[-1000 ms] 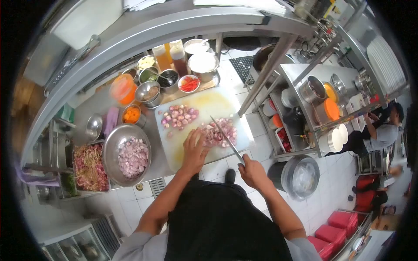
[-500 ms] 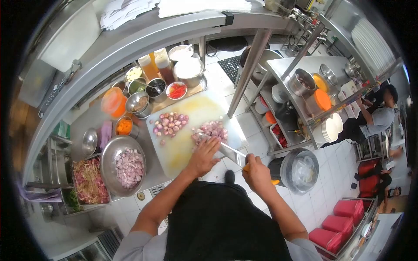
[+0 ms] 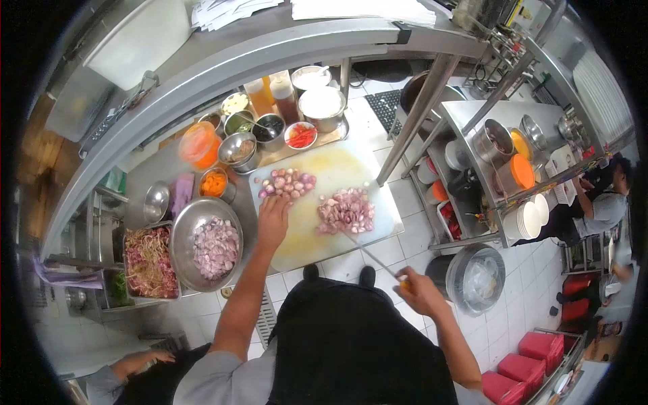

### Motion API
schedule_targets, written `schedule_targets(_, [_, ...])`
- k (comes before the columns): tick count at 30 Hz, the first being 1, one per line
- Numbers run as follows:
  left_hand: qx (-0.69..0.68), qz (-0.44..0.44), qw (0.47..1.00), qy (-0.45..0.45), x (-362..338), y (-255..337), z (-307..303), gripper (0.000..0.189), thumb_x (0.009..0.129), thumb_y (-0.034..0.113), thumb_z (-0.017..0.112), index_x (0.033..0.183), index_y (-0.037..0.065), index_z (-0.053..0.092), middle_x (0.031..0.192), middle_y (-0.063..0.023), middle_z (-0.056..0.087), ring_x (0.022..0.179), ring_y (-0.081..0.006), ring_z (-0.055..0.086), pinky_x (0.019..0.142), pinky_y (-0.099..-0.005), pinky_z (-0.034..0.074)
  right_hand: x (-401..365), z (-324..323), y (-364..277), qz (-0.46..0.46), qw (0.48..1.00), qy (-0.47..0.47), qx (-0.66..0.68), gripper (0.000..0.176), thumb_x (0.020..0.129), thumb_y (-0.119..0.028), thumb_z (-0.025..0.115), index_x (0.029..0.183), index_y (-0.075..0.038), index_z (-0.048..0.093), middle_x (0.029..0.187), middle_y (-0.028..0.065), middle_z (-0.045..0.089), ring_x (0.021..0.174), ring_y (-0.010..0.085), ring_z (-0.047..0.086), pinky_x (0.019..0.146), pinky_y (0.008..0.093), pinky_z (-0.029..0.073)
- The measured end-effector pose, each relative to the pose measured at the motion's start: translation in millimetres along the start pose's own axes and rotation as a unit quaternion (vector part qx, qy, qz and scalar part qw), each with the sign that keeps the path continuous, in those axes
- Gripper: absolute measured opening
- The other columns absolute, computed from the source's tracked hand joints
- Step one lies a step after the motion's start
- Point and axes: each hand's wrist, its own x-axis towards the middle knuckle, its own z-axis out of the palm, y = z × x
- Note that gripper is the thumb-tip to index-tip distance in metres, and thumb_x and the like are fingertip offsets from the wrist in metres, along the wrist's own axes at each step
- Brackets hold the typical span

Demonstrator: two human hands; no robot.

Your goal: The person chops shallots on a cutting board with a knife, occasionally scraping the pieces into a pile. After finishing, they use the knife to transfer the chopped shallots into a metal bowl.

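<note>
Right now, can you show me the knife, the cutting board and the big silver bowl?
Knife point(image 3: 370, 254), head view: middle of the blade.
Cutting board point(image 3: 299, 233), head view: bare surface.
Big silver bowl point(image 3: 183, 237), head view: inner wall.

R hand point(image 3: 416, 291) is clenched in a grip; R forearm point(image 3: 460, 345) is angled back behind it. L hand point(image 3: 273, 219) is held fwd & left of grip, palm down.

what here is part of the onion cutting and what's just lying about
In the job, apparently:
knife, in the right fingers
whole onions, by the left fingers
onion slices
white cutting board
wide steel bowl, likely, holding cut pieces

Seemingly just about:
red chillies
orange tub
papers
</note>
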Motion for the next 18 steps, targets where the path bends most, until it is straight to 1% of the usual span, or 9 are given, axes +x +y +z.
schedule_targets(3, [0.064, 0.037, 0.997, -0.022, 4, 3, -5, 0.024, 0.085, 0.003, 0.063, 0.109, 0.0, 0.066, 0.11, -0.0164, 0.062, 0.107, -0.0366, 0.057, 0.094, -0.0478, 0.045, 27, 20, -7, -0.015, 0.997, -0.072, 0.039, 0.033, 0.095, -0.026, 0.065, 0.118, -0.004, 0.058, 0.092, 0.0252, 0.069, 0.089, 0.0417, 0.067, 0.08, 0.0479, 0.051])
schedule_targets(8, [0.101, 0.068, 0.992, -0.017, 1, -2, 4, 0.014, 0.086, 0.005, 0.06, 0.099, -0.001, 0.064, 0.101, -0.0168, 0.061, 0.101, -0.0372, 0.056, 0.092, -0.049, 0.044, 67, 51, 4, -0.034, 0.993, -0.107, 0.04, 0.032, 0.097, -0.025, 0.061, 0.119, -0.003, 0.058, 0.089, 0.0246, 0.069, 0.085, 0.0405, 0.068, 0.078, 0.0482, 0.052])
schedule_targets(10, [0.07, 0.159, 0.984, 0.038, 0, -13, 17, 0.014, 0.091, 0.006, 0.055, 0.097, -0.002, 0.064, 0.1, -0.0183, 0.059, 0.099, -0.0385, 0.055, 0.092, -0.0498, 0.043, 75, 53, 8, -0.036, 0.992, -0.107, 0.062, 0.033, 0.097, -0.026, 0.059, 0.119, -0.002, 0.057, 0.083, 0.0211, 0.068, 0.078, 0.0339, 0.067, 0.072, 0.0453, 0.052])
schedule_targets(12, [0.013, -0.002, 0.998, -0.066, -18, -39, 41, 0.015, 0.096, 0.008, 0.05, 0.095, -0.002, 0.061, 0.101, -0.0224, 0.059, 0.099, -0.0395, 0.055, 0.092, -0.0504, 0.043, 82, 57, 22, -0.022, 0.988, -0.099, 0.118, 0.035, 0.097, -0.027, 0.057, 0.118, 0.001, 0.058, 0.082, 0.0203, 0.068, 0.075, 0.0281, 0.067, 0.068, 0.0437, 0.052])
schedule_targets(13, [-0.004, 0.058, 0.998, -0.02, -24, -34, 44, 0.015, 0.098, 0.008, 0.049, 0.097, -0.001, 0.06, 0.099, -0.0228, 0.059, 0.099, -0.0392, 0.054, 0.09, -0.0501, 0.043, 85, 63, 29, -0.036, 0.992, -0.069, 0.099, 0.036, 0.096, -0.026, 0.057, 0.119, 0.002, 0.058, 0.081, 0.0201, 0.068, 0.076, 0.0288, 0.066, 0.068, 0.0444, 0.052])
schedule_targets(14, [-0.063, -0.049, 0.993, -0.091, -20, -24, 36, 0.016, 0.098, 0.009, 0.05, 0.099, -0.003, 0.061, 0.101, -0.023, 0.059, 0.099, -0.0398, 0.054, 0.09, -0.0494, 0.042, 88, 66, 39, -0.147, 0.984, -0.067, 0.075, 0.038, 0.096, -0.024, 0.057, 0.124, 0.002, 0.056, 0.08, 0.0203, 0.067, 0.077, 0.0328, 0.066, 0.071, 0.0457, 0.051])
schedule_targets(16, [-0.026, 0.032, 0.994, -0.099, -17, -7, 26, 0.012, 0.095, 0.007, 0.055, 0.095, -0.004, 0.06, 0.098, -0.0222, 0.058, 0.094, -0.0416, 0.054, 0.085, -0.0507, 0.041, 94, 80, 51, -0.199, 0.976, -0.055, 0.068, 0.033, 0.096, -0.024, 0.054, 0.118, 0.0, 0.054, 0.079, 0.0222, 0.065, 0.08, 0.041, 0.064, 0.074, 0.0489, 0.049])
schedule_targets(17, [-0.017, 0.0, 0.991, -0.131, -21, -4, 24, 0.011, 0.093, 0.008, 0.059, 0.095, -0.003, 0.06, 0.096, -0.0215, 0.057, 0.092, -0.0404, 0.055, 0.083, -0.0492, 0.042, 77, 60, 16, -0.085, 0.991, -0.072, 0.077, 0.03, 0.096, -0.025, 0.053, 0.112, -0.001, 0.055, 0.079, 0.0218, 0.064, 0.078, 0.0414, 0.064, 0.072, 0.0498, 0.048])
schedule_targets(18, [0.003, -0.017, 0.989, -0.147, -21, 8, 21, 0.012, 0.094, 0.008, 0.06, 0.097, -0.003, 0.06, 0.096, -0.0208, 0.057, 0.091, -0.039, 0.055, 0.083, -0.0477, 0.043, 69, 49, 4, -0.077, 0.992, -0.073, 0.073, 0.028, 0.095, -0.024, 0.054, 0.112, -0.002, 0.055, 0.079, 0.0221, 0.064, 0.078, 0.0415, 0.064, 0.071, 0.05, 0.048])
